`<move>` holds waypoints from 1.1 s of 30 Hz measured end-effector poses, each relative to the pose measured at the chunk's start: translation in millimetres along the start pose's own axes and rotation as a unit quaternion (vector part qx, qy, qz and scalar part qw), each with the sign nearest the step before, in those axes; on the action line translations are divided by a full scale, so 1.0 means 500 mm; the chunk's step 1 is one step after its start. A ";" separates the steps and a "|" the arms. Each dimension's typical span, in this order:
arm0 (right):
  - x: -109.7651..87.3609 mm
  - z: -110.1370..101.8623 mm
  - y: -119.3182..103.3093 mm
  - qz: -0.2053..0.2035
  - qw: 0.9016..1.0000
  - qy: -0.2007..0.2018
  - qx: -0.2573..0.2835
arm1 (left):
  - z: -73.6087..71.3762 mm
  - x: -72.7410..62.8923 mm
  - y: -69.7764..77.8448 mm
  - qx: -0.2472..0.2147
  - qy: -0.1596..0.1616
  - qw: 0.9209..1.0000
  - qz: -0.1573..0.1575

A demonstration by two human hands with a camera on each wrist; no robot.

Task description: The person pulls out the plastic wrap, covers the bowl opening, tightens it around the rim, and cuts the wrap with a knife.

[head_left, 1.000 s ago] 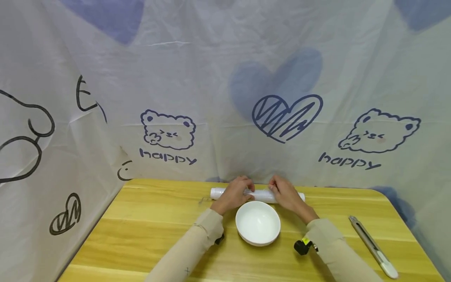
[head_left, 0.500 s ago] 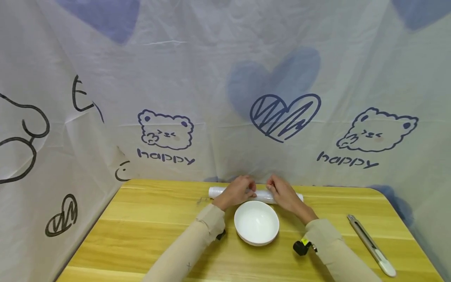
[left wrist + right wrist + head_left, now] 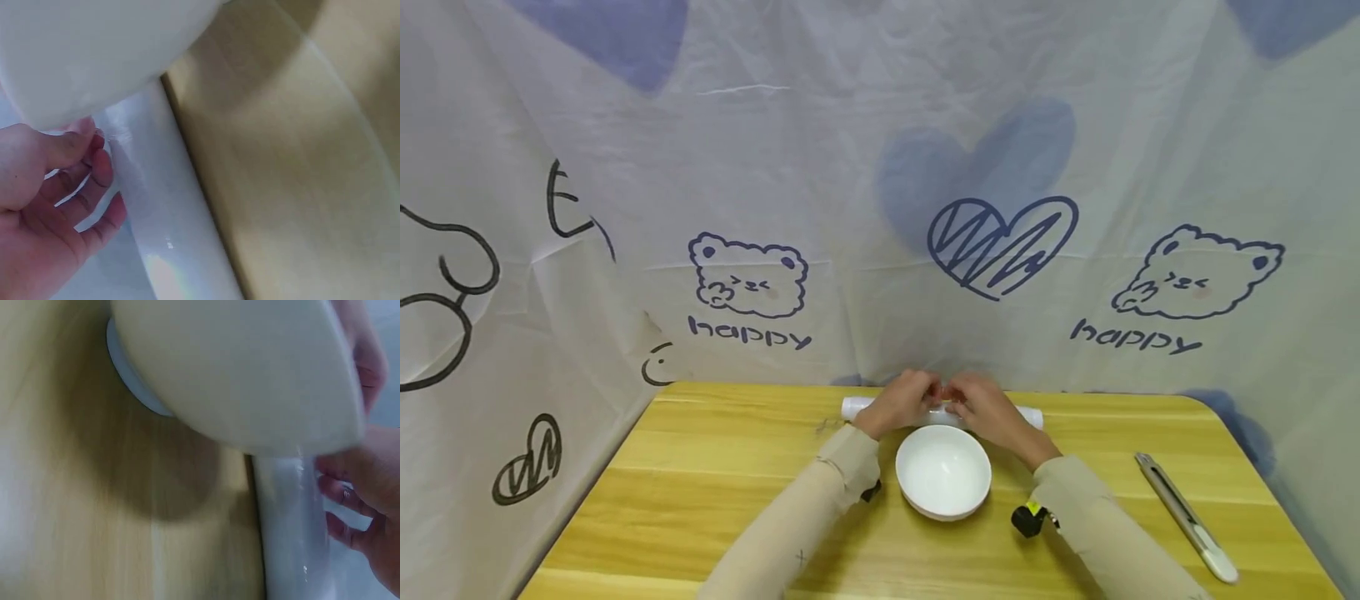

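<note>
A roll of cling film (image 3: 1030, 417) lies across the far side of the table, behind a white bowl (image 3: 943, 472). Over the middle of the roll, my left hand (image 3: 901, 402) pinches at the film between thumb and forefinger, its other fingers loosely bent, as the left wrist view shows. My right hand (image 3: 988, 408) is close beside it, fingers bent along the roll's far side. In the right wrist view the bowl (image 3: 237, 375) hides the right thumb and forefinger, so whether they grip film is unclear. The roll (image 3: 169, 200) also runs past the left fingers.
A utility knife (image 3: 1186, 517) lies on the right of the wooden table (image 3: 715, 500). A printed cloth (image 3: 865, 208) hangs behind the table's far edge and along its left side. The bowl stands between the two forearms.
My right hand has moved left along the roll until its fingertips are close to those of my left hand. The left hand stays nearly in place. The whole head view shifts slightly.
</note>
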State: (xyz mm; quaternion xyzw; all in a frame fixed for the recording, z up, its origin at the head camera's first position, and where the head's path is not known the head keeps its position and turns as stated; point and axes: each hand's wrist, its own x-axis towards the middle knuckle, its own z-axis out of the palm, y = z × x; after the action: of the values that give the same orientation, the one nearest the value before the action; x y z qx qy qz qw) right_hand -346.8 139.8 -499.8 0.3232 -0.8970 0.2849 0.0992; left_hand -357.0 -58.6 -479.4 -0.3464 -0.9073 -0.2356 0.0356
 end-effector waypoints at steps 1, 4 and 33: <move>0.004 0.002 -0.001 -0.005 1.000 -0.003 -0.008 | 0.001 -0.002 -0.004 -0.005 0.001 1.000 -0.002; 0.009 0.005 0.000 -0.002 1.000 -0.008 -0.012 | 0.005 -0.012 -0.020 0.003 0.001 1.000 -0.015; 0.035 0.024 -0.019 0.030 0.999 -0.013 0.016 | 0.011 -0.047 -0.067 -0.099 0.058 0.992 -0.047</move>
State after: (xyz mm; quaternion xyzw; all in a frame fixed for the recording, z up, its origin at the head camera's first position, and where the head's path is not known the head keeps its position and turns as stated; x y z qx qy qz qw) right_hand -353.9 117.8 -499.1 0.3010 -0.9028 0.2982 0.0733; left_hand -360.3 -92.4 -503.5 -0.2907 -0.8912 -0.3457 0.0426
